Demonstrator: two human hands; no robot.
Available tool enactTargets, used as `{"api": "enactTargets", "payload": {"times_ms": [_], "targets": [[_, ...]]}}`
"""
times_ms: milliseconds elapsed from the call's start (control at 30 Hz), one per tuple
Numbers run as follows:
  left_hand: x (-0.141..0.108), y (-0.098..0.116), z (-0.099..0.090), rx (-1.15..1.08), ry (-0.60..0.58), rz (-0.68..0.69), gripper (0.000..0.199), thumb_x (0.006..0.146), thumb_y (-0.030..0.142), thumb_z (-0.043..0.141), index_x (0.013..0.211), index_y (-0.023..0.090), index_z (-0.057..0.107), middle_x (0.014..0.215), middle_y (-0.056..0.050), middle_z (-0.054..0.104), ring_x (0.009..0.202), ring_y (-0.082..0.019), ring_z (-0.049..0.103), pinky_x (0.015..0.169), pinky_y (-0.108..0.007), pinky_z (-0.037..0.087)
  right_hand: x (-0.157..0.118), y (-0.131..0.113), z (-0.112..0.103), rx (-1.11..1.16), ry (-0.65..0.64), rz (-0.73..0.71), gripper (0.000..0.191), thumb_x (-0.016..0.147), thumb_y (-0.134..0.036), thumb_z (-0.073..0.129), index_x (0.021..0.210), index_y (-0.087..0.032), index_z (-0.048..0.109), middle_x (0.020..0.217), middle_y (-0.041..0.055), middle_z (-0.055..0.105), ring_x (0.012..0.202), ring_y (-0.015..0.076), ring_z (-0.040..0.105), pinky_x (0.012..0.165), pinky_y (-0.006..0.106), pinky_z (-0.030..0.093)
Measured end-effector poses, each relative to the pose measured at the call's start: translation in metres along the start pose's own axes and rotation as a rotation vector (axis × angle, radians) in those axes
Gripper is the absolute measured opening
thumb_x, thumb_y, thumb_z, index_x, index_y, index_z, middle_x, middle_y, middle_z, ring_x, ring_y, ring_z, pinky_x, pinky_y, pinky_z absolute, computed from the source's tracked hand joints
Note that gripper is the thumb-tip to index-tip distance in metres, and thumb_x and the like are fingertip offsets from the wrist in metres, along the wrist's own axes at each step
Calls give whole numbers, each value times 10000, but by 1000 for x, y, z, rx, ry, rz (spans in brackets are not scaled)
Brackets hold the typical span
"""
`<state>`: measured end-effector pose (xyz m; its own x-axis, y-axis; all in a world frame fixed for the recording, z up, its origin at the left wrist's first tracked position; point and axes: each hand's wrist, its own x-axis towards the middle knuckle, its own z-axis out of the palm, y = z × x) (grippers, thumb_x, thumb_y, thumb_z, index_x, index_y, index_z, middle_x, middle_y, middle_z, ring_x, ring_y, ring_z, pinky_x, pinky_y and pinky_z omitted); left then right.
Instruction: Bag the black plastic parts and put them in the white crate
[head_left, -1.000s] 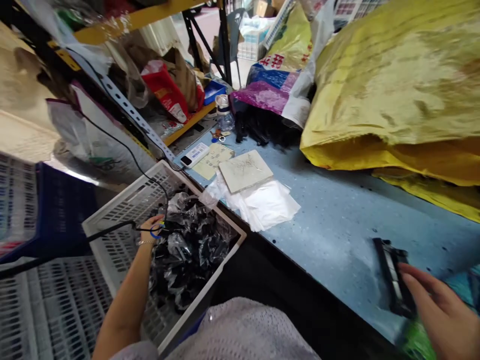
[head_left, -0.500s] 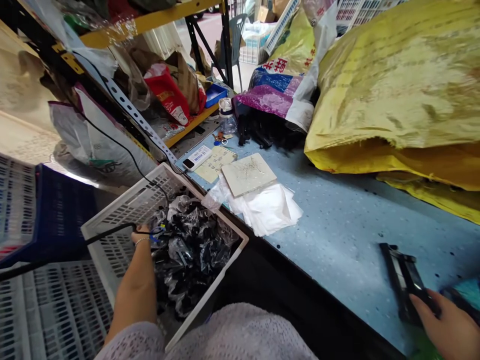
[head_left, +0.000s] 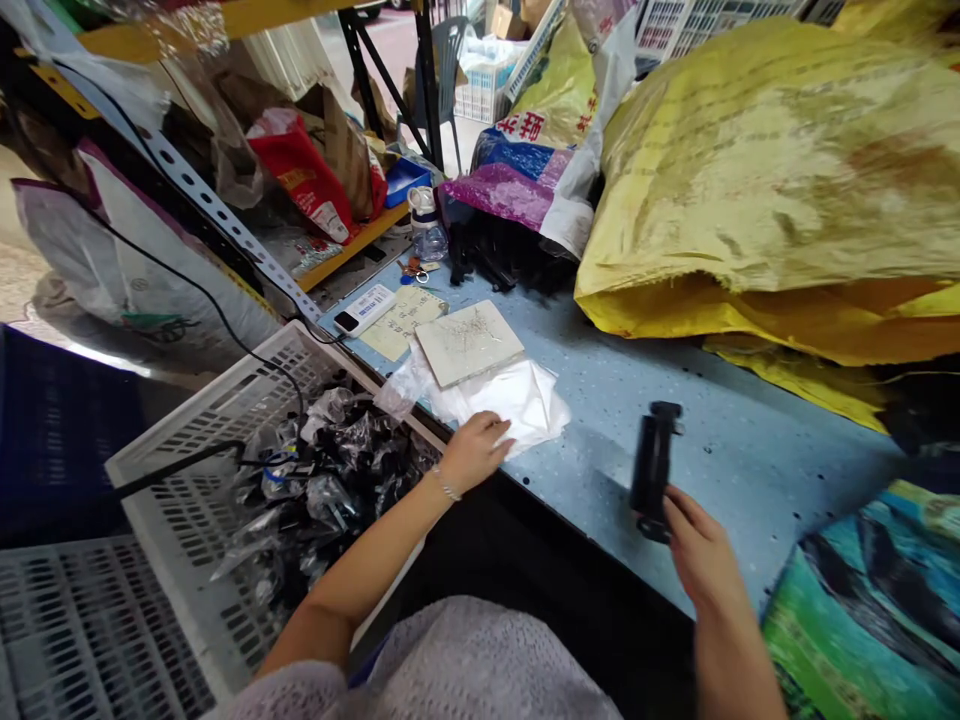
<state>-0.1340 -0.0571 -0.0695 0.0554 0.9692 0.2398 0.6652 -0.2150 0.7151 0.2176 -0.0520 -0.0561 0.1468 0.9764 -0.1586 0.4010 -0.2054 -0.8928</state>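
My left hand (head_left: 478, 452), with a bracelet at the wrist, is at the near edge of a stack of thin white plastic bags (head_left: 536, 400). Its fingers are closed at the bags' edge, seemingly pinching one. A pale square slab (head_left: 469, 343) with dark specks lies on the stack. Over the blue table, my right hand (head_left: 697, 545) grips the lower end of a long black plastic part (head_left: 652, 465), held upright and slightly blurred. Below my left forearm, the white crate (head_left: 161, 480) holds many black pieces in clear bags (head_left: 337, 480).
A big yellow sack (head_left: 750, 200) lies at the back right, and a green-blue bag (head_left: 840, 610) at the near right. Black parts (head_left: 487, 265) spill from a printed sack (head_left: 517, 190). A phone-like white device (head_left: 365, 310), keys (head_left: 414, 270) and a bottle (head_left: 427, 225) stand farther left. A black cable crosses the crate.
My left hand has left the crate and moved right to the plastic bags. My right hand has brought the black part leftward and raised it upright. The view has shifted right.
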Motion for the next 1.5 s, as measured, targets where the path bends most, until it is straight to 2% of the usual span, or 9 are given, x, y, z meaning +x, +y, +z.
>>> {"api": "enactTargets", "payload": {"times_ms": [133, 333, 467, 600, 800, 933, 1133, 1367, 1500], "targets": [[47, 17, 29, -43, -88, -135, 100, 827, 192, 661, 739, 151, 641, 913, -108, 639, 928, -240, 615, 864, -418, 517, -5, -36, 43, 441, -262, 188, 425, 730, -514, 750, 1030, -214, 734, 854, 51, 739, 706, 209, 656, 669, 337, 519], [62, -9, 6, -167, -139, -235, 147, 815, 270, 675, 752, 141, 640, 647, 0, 629, 574, -128, 583, 537, -241, 464, 7, -82, 99, 840, -615, 299, 363, 772, -420, 750, 1031, -167, 730, 1160, 135, 698, 770, 186, 626, 655, 311, 507], [57, -6, -9, -104, -92, -122, 118, 844, 94, 559, 857, 144, 664, 791, -43, 689, 726, -155, 653, 683, -285, 538, 25, -87, 142, 873, -567, 343, 297, 665, -384, 829, 859, -176, 741, 885, 55, 732, 697, 155, 599, 625, 269, 497], [61, -9, -21, 204, -67, 57, 384, 796, -38, 455, 1043, 147, 683, 1155, -125, 661, 1090, -236, 630, 967, -418, 518, 20, -79, 134, 727, -478, 266, 311, 707, -440, 800, 892, -196, 748, 815, 17, 725, 722, 147, 612, 673, 253, 487], [69, -10, -32, 59, -110, 143, 645, 783, -20, 446, 1395, 182, 474, 1428, -121, 496, 1336, -233, 481, 1117, -422, 436, 0, -70, 106, 598, -933, 370, 287, 796, -398, 741, 908, -134, 747, 825, 87, 740, 655, 134, 636, 598, 230, 483], [39, 15, -32, 17, -225, 319, 787, 822, -37, 359, 1540, 244, 202, 1579, -94, 296, 1453, -213, 312, 1157, -419, 386, 6, -59, 127, 755, -832, 476, 323, 726, -455, 762, 864, -166, 723, 781, 67, 726, 657, 139, 639, 527, 204, 486], [-9, 58, -23, -68, -432, 391, 815, 840, 67, 483, 1553, 234, 124, 1568, -118, 302, 1432, -232, 347, 1156, -394, 387, -9, -67, 138, 469, -486, 134, 233, 775, -418, 700, 827, -191, 689, 764, 28, 694, 788, 211, 639, 738, 332, 534], [-68, 83, -112, -36, -500, 98, 399, 922, 241, 531, 1320, 259, 535, 1210, -76, 631, 1114, -187, 618, 976, -311, 507, -51, -90, 109, 332, -1131, 7, 394, 834, -365, 683, 1208, -248, 643, 1091, 55, 706, 979, 217, 651, 909, 393, 508], [-105, 4, -170, 133, -380, -394, 304, 796, 233, 665, 1100, 235, 678, 1106, -52, 691, 1044, -211, 643, 966, -319, 481, -46, -78, 102, 318, -1007, 147, 419, 853, -432, 668, 1228, -248, 631, 1134, 83, 700, 975, 210, 662, 931, 411, 512]]}}
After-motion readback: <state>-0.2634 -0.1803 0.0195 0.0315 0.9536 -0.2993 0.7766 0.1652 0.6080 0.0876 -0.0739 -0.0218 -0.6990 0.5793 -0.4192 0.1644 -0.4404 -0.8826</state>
